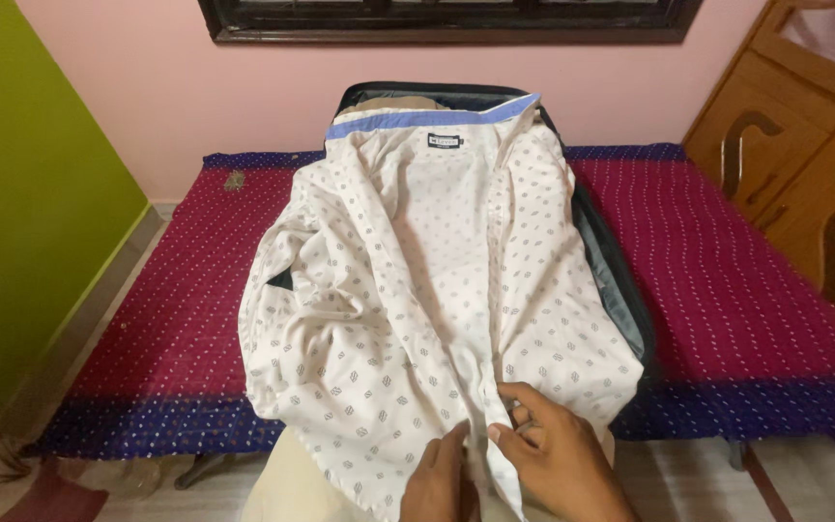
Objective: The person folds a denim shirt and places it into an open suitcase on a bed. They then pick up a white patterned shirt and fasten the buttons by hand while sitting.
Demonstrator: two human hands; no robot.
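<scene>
Pinching the white shirt [417, 290] hem, right hand [558, 454] fingers closed; left hand [437, 483] grips alongside.

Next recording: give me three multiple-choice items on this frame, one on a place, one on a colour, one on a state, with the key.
1. Where does the shirt lie?
A. Spread over an open suitcase on the bed
B. On the floor
C. On a hanger at the window

2. What colour is the shirt's collar band?
A. Red
B. Light blue
C. Green

3. What are the hands doing?
A. Both rest on the bed, clear of the shirt
B. One lifts the suitcase lid
C. Left hand and right hand pinch the shirt's front edge near the hem

Key: 1 A, the dark suitcase rim shows at the shirt's right side and top, on the red and blue bedcover. 2 B, the band across the top is light blue. 3 C, the fingers of both hands close on the white fabric at the bottom.
</scene>
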